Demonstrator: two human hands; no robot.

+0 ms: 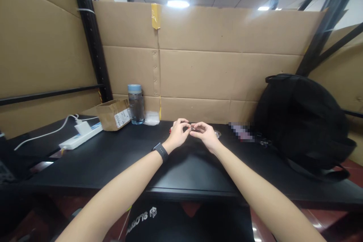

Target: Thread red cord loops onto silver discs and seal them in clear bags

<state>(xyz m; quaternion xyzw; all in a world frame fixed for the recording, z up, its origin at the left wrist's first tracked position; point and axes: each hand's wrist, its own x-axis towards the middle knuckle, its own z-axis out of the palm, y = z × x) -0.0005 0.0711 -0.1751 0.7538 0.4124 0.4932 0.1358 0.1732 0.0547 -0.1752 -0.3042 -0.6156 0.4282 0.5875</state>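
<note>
Over the far middle of the black table (193, 170), my left hand (179, 133) and my right hand (206, 135) meet almost fingertip to fingertip. Both are closed in a pinch. Between them shows a small dark, shiny piece (192, 127), too small to name. Something red (170, 131) peeks out to the left of my left hand, mostly hidden. Just past my right hand lies a small clear item (217, 134), partly covered by the hand. A dark watch (160, 152) is on my left wrist.
At the back left stand a blue-lidded water bottle (136, 104), an open cardboard box (113, 115) and a white power strip (81, 136) with a plugged-in charger. A black backpack (303, 121) fills the right side. Cardboard panels (198, 72) wall the table's back.
</note>
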